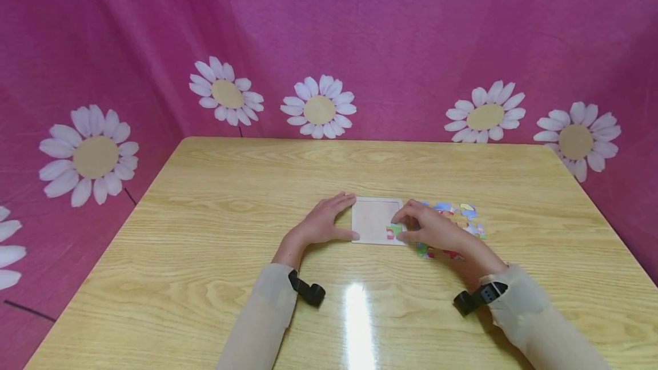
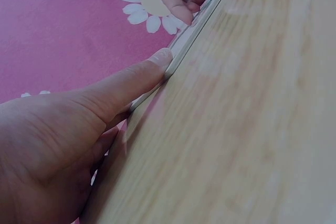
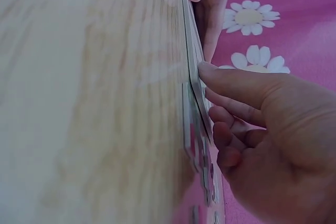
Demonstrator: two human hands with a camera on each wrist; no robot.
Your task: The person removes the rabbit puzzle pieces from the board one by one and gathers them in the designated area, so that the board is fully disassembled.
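A pale square puzzle tray (image 1: 371, 213) with a raised rim lies on the table between the two hands. My left hand (image 1: 321, 222) spans its left side, fingers fairly straight at the far corner. The left thumb (image 2: 152, 65) rests on the near edge of the tray. In the tray's near right corner sits a green, pink and white jigsaw piece (image 1: 392, 232). My right hand (image 1: 432, 227) pinches that piece, its thumb on the near side and forefinger on the far side. The right wrist view shows the right thumb (image 3: 236, 81) at the tray's rim; the piece is hidden there.
Several colourful jigsaw pieces (image 1: 469, 210) lie right of the tray, partly hidden under the right hand and forearm. The wooden table (image 1: 231, 187) runs back to a pink cloth (image 1: 380, 44) with white daisies. A bright reflection shows on the tabletop in front.
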